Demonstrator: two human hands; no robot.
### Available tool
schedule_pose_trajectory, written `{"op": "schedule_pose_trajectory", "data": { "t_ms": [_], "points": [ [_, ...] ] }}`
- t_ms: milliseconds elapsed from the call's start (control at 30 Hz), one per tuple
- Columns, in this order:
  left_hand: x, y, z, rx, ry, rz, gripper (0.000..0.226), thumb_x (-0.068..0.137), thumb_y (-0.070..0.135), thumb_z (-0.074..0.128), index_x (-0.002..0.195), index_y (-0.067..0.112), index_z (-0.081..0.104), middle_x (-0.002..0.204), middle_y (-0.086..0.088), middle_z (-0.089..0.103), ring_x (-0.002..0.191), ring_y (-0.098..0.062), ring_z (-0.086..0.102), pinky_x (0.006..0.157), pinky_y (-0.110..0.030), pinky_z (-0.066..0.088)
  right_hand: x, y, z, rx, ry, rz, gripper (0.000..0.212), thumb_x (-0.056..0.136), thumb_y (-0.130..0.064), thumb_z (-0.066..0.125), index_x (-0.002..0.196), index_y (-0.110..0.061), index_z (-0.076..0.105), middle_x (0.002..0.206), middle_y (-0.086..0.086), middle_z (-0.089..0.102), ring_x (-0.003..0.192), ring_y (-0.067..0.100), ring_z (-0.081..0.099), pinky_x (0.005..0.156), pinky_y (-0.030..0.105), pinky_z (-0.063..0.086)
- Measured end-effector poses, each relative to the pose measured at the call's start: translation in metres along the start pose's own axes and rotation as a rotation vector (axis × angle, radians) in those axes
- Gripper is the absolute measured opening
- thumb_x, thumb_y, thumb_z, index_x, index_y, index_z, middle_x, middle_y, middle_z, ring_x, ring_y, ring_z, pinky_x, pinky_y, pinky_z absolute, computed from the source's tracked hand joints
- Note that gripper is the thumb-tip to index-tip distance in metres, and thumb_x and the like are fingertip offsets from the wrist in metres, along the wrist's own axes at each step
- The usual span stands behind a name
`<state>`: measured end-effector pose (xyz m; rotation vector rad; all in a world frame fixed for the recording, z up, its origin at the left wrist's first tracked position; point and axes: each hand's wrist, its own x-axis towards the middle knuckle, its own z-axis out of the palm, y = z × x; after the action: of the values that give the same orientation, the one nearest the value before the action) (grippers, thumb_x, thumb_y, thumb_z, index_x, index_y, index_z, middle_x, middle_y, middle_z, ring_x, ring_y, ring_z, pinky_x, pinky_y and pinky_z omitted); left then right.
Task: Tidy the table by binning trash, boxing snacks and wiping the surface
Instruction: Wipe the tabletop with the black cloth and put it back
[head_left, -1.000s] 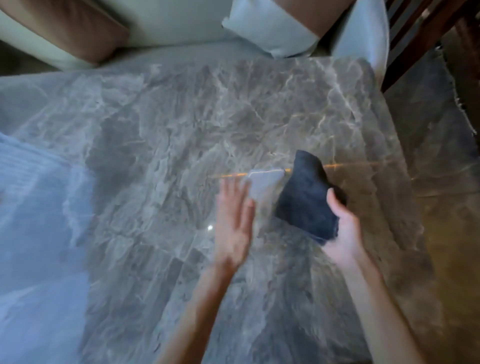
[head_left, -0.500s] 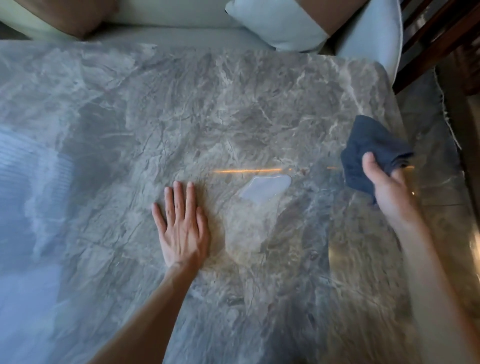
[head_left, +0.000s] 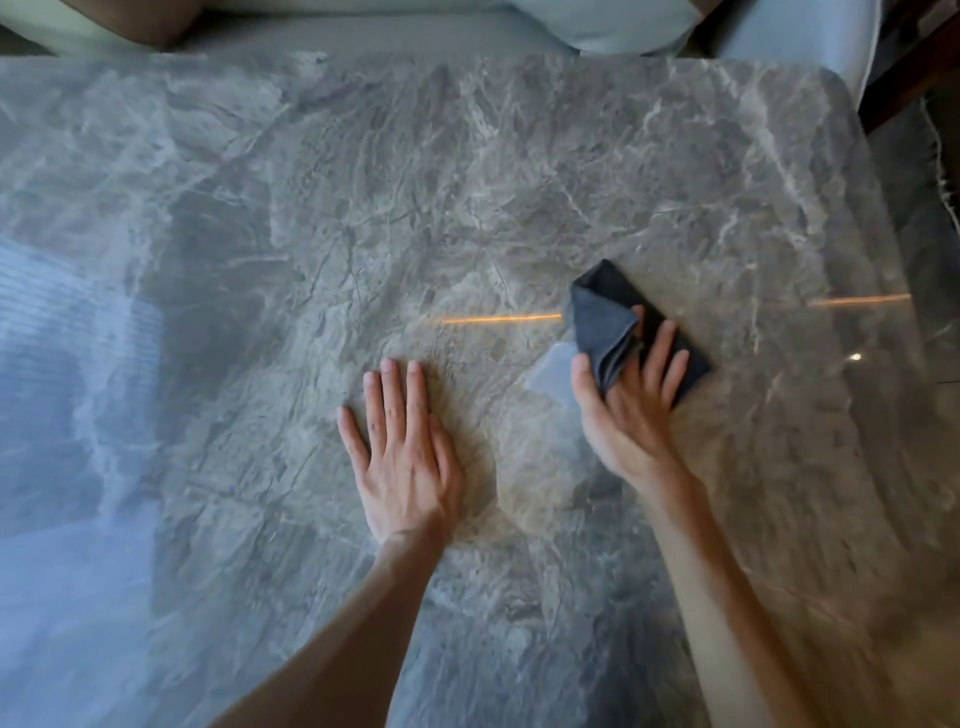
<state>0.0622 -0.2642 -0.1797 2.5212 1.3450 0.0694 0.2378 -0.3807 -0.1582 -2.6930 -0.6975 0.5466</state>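
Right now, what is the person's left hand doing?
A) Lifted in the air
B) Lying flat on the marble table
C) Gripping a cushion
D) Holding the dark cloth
B: the left hand lies palm down with straight fingers on the marble table, while the right hand grips the dark cloth.

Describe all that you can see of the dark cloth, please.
The cloth is dark blue-grey, soft-looking fabric, folded and crumpled. It lies on the marble table, right of centre. The right hand presses it down with spread fingers, a raised fold pinched between thumb and forefinger.
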Motion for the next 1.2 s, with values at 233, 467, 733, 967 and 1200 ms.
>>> {"op": "schedule_pose_trajectory", "data": {
  "t_ms": [233,467,733,967,1200],
  "points": [
    [0.0,0.0,0.001,-0.044,0.014,-0.008,0.062,0.096,0.027,0.022,0.156,0.025,0.007,0.164,0.004,0.007,0.152,-0.012,0.003,0.124,-0.048,0.003,-0.026,-0.042,0.026,-0.074,-0.013,-0.005,0.082,0.091,-0.064,0.008,0.156,-0.015,-0.003,0.165,0.008,-0.011,0.15,0.034,-0.02,0.121,0.057,-0.01],
    [-0.001,0.0,0.004,-0.069,0.016,-0.006,0.063,0.097,0.026,0.024,0.156,0.026,0.002,0.165,0.006,0.002,0.152,-0.011,-0.002,0.123,-0.05,0.003,-0.039,-0.058,0.022,-0.183,-0.131,-0.086,0.083,0.077,-0.088,0.007,0.15,-0.05,0.014,0.162,0.016,-0.019,0.145,0.041,-0.029,0.116,0.065,-0.013],
    [-0.002,-0.001,0.004,-0.053,0.016,0.001,0.067,0.094,0.021,0.028,0.156,0.023,0.003,0.165,0.003,0.003,0.153,-0.013,0.0,0.122,-0.049,0.002,-0.022,-0.087,0.04,-0.211,0.098,0.085,0.066,0.089,-0.077,0.014,0.15,-0.052,0.008,0.164,0.017,-0.001,0.147,0.053,-0.006,0.113,0.072,0.001],
    [-0.001,0.002,0.0,-0.065,0.007,-0.01,0.065,0.095,0.022,0.028,0.156,0.021,0.006,0.165,0.002,0.008,0.153,-0.014,0.005,0.123,-0.051,0.007,-0.047,-0.031,0.044,-0.399,0.178,-0.2,0.057,0.094,-0.068,0.029,0.148,-0.055,0.016,0.164,0.01,0.016,0.149,0.047,0.007,0.112,0.072,0.011],
    [-0.002,0.002,0.0,-0.037,-0.006,-0.01,0.068,0.093,0.02,0.029,0.156,0.022,0.002,0.165,0.003,0.005,0.153,-0.013,0.001,0.123,-0.05,0.003,0.018,-0.053,0.031,-0.277,0.214,-0.013,0.056,0.094,-0.067,0.026,0.148,-0.054,0.019,0.165,0.009,0.014,0.148,0.05,0.006,0.109,0.076,0.007]
  ]
}}
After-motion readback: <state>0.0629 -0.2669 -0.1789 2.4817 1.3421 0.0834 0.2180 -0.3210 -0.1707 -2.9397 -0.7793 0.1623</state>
